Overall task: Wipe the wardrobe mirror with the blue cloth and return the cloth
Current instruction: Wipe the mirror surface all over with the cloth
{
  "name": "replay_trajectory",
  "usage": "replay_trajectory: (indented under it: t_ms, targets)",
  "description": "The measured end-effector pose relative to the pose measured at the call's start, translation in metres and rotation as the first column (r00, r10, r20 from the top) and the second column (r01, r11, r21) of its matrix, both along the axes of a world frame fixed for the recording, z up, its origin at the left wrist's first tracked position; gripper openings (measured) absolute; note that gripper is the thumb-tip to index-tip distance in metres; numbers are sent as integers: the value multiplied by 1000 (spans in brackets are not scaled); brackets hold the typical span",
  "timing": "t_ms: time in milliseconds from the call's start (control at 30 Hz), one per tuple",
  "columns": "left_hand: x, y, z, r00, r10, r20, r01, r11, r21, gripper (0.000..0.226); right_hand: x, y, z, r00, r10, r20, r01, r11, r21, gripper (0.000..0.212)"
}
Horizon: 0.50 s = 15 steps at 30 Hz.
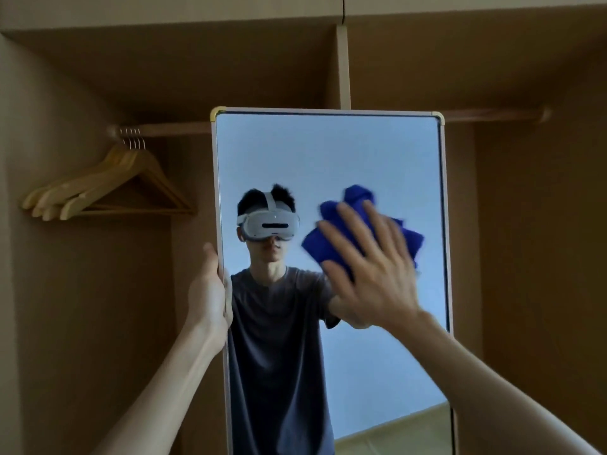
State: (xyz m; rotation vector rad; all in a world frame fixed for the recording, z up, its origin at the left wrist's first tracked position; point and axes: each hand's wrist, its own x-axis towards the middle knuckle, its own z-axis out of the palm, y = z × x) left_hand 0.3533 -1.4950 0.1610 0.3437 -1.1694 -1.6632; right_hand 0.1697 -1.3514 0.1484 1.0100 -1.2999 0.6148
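Observation:
A tall mirror (328,152) in a pale frame with gold corner caps stands in the open wardrobe, filling the middle of the view. My right hand (371,270) lies flat with spread, straight fingers, pressing a crumpled blue cloth (358,208) against the glass at mid-right. The cloth bulges out above and to both sides of my fingers. My left hand (208,290) grips the mirror's left frame edge, with the fingers wrapped round behind it. The glass reflects a person in a dark T-shirt wearing a white headset.
Several wooden hangers (108,188) hang from the wardrobe rail (170,128) at the left. A vertical wooden divider (343,67) rises behind the mirror's top. Brown wardrobe walls enclose both sides. The rail continues to the right of the mirror.

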Motion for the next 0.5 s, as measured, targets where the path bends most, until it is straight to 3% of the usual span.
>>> replay_trajectory:
  t_ms: [67,167,267,400,500]
  targets:
    - [-6,-7,0,997,57,51,-56,998,-15,54,-30,23,-6,989,-52,139,67,992,-103,49]
    - [-13,-13,-2,995,83,53,-84,996,1,47,-59,40,-25,934,-14,357,105,966,-238,48]
    - [-23,-18,-9,984,151,97,-144,987,-78,47,-54,28,-37,885,56,463,115,936,-333,47]
    - [-24,-29,-29,985,144,92,-133,985,-110,52,-15,-9,-37,886,115,449,96,902,-420,48]
    - [-17,-28,-41,992,28,121,-15,994,-105,67,22,-43,-42,953,69,296,19,958,-285,45]
